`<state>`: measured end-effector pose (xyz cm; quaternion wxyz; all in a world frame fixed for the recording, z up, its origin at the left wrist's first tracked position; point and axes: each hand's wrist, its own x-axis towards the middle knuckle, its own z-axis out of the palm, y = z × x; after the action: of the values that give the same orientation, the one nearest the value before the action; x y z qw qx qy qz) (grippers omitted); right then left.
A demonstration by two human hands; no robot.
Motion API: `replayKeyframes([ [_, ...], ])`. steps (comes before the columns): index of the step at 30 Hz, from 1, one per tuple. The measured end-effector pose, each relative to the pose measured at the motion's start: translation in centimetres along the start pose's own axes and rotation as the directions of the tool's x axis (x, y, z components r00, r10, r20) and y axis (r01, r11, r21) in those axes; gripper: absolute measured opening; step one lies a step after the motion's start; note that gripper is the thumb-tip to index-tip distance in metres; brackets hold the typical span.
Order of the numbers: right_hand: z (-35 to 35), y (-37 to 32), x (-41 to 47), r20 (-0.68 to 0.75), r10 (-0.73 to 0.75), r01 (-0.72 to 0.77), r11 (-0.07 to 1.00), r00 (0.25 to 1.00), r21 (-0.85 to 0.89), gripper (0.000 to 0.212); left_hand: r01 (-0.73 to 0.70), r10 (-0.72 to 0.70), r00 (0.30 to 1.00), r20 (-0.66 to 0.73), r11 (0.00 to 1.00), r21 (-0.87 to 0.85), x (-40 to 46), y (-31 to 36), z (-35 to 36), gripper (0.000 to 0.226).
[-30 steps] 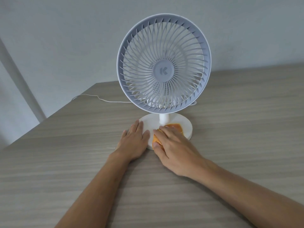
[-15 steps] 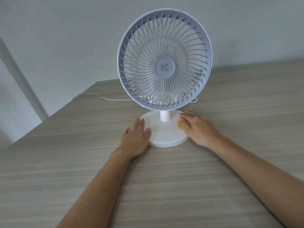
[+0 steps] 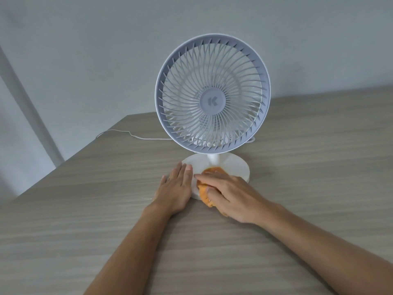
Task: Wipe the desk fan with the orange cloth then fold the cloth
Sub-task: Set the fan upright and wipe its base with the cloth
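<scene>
A white desk fan (image 3: 212, 92) with a round grey-rimmed grille stands upright on a wooden desk, on a short stem and a flat round white base (image 3: 234, 165). My right hand (image 3: 229, 192) presses a bunched orange cloth (image 3: 203, 191) onto the front of that base; most of the cloth is hidden under the palm and fingers. My left hand (image 3: 176, 188) lies flat on the desk with fingers together, its fingertips touching the base's left edge.
A thin white cable (image 3: 131, 134) runs from behind the fan to the desk's left edge. The wooden desk (image 3: 297, 209) meets a grey wall behind, and its left edge slants away at the left.
My right hand has swept the cloth from the right side of the base back to its front. The left hand has stayed at the base's left edge. The view has tilted up.
</scene>
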<state>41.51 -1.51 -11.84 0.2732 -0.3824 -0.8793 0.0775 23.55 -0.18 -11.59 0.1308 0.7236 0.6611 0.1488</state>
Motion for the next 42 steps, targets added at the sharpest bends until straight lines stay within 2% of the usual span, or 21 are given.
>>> replayKeyframes([
  [3,-0.4,1.1,0.1,-0.031,0.158,-0.158,0.987,0.987,0.020,0.053,-0.016,0.016,1.000,0.002,0.998,-0.068,-0.3,0.2,-0.4,0.053],
  [6,-0.5,1.4,0.5,-0.079,0.216,-0.219,0.975,0.973,-0.038,0.043,-0.019,0.020,1.000,0.012,0.998,-0.065,-0.4,0.2,-0.6,0.054],
  [9,-0.1,0.7,1.0,-0.066,0.160,-0.169,0.974,0.985,-0.151,0.037,-0.021,0.022,1.000,0.011,0.997,-0.072,-0.6,0.7,-0.7,0.054],
  [11,0.2,0.1,1.1,-0.066,0.102,-0.112,0.980,0.993,-0.164,0.035,-0.017,0.018,1.000,0.012,0.995,-0.095,-0.8,1.0,-0.8,0.054],
  [15,0.5,-0.4,0.5,0.006,-0.019,0.019,0.996,1.000,-0.087,0.034,-0.032,0.033,0.999,0.021,0.999,-0.040,-0.9,1.0,-0.8,0.054],
  [19,-0.2,-0.2,-0.7,0.000,-0.021,0.021,1.000,1.000,-0.018,0.030,-0.037,0.037,0.999,-0.005,0.999,-0.014,-0.7,0.7,-0.4,0.053],
  [21,-0.3,0.6,-0.9,-0.058,0.037,-0.039,0.998,0.998,-0.041,0.028,-0.043,0.043,0.999,-0.024,0.999,-0.014,-0.5,0.6,-0.3,0.053],
  [24,-0.2,2.1,-0.5,-0.129,0.212,-0.223,0.972,0.969,-0.078,0.037,-0.045,0.045,0.999,-0.005,0.998,0.033,0.0,0.0,0.1,0.052],
  [27,-0.5,3.4,0.2,-0.114,0.360,-0.371,0.923,0.926,-0.100,0.036,-0.037,0.037,0.999,0.004,0.996,0.079,0.9,-0.9,0.8,0.054],
  [29,-1.0,3.9,1.0,-0.070,0.426,-0.431,0.894,0.902,-0.119,0.035,0.001,0.000,1.000,-0.026,0.999,0.040,1.3,-1.3,1.1,0.065],
  [33,-1.9,4.8,3.7,0.052,0.495,-0.481,0.860,0.867,-0.169,0.036,-0.003,0.004,0.999,-0.040,0.999,0.032,1.6,-1.5,1.1,0.073],
  [37,-2.6,5.5,6.2,0.113,0.560,-0.547,0.827,0.820,-0.127,0.033,-0.012,0.013,0.999,-0.035,0.999,0.030,1.7,-1.5,1.2,0.074],
  [42,-2.6,5.7,5.6,0.088,0.494,-0.481,0.867,0.865,-0.132,0.027,-0.003,0.006,0.998,-0.059,0.998,0.059,1.7,-1.3,1.4,0.072],
])
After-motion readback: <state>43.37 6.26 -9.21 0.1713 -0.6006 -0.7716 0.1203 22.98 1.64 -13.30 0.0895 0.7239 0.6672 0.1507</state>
